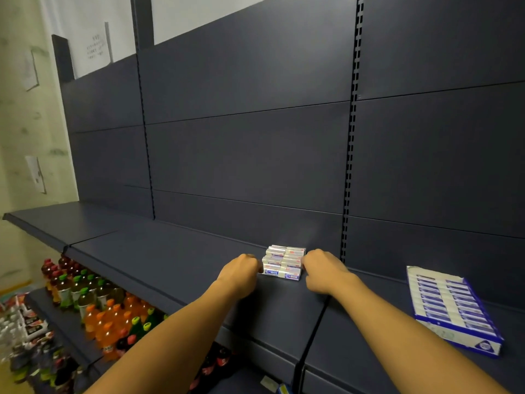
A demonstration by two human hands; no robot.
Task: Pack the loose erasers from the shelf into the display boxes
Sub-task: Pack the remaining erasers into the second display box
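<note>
A small stack of white wrapped erasers (284,263) sits on the dark grey shelf (170,260), near its back panel. My left hand (241,273) is at the stack's left side with fingers curled against it. My right hand (324,270) is at the stack's right side, fingers curled onto it too. Both hands squeeze the stack between them. To the right lies a blue and white display box (451,308), filled with rows of erasers.
The dark back panel (250,155) rises right behind the stack. On a lower shelf at the left stand several drink bottles (102,308) with orange and green caps. Packets lie on the floor at far left (25,322).
</note>
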